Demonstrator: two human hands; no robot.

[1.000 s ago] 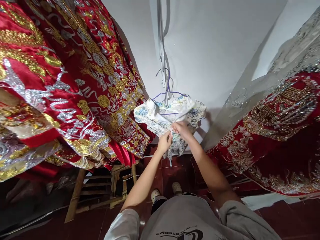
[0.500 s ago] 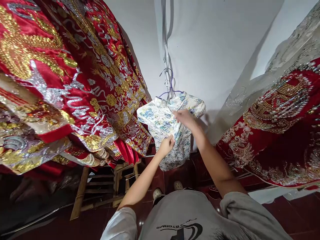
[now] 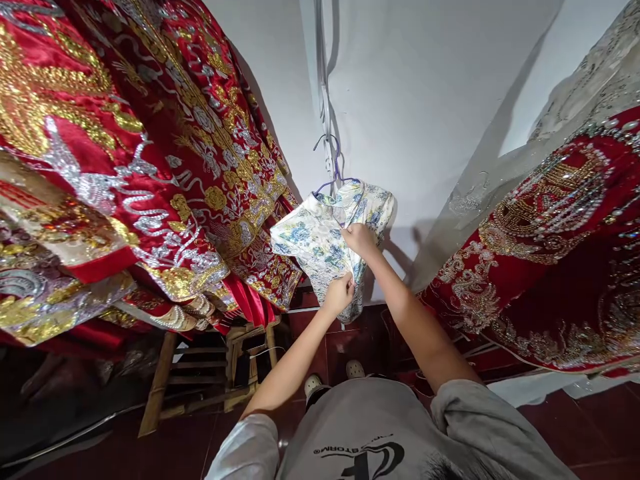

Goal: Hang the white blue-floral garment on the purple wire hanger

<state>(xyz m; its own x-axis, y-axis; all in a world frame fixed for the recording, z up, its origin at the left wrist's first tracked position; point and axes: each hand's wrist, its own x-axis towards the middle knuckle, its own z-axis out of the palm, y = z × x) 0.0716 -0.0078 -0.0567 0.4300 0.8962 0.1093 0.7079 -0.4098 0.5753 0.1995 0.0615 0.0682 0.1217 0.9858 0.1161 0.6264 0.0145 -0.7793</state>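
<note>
A white short-sleeved shirt (image 3: 317, 237) with blue and yellow flowers hangs from a purple hanger (image 3: 336, 175) in front of the wall. My left hand (image 3: 340, 293) is closed on the front edge of the shirt, low on its body. Higher up, near the open neckline, my right hand (image 3: 359, 240) pinches the same front opening. The fingertips and the cloth between them are partly hidden by my hands.
Red robes (image 3: 215, 147) with gold and silver embroidery hang close on the left. A beaded red gown (image 3: 545, 267) is on the right. Below the robes stands a bamboo chair (image 3: 160, 387). Beige clogs (image 3: 355, 369) show on the dark red floor.
My right hand has closed on the shirt's front edge. My left hand has shifted slightly right, and the shirt has turned and its lower part is drawn inward.
</note>
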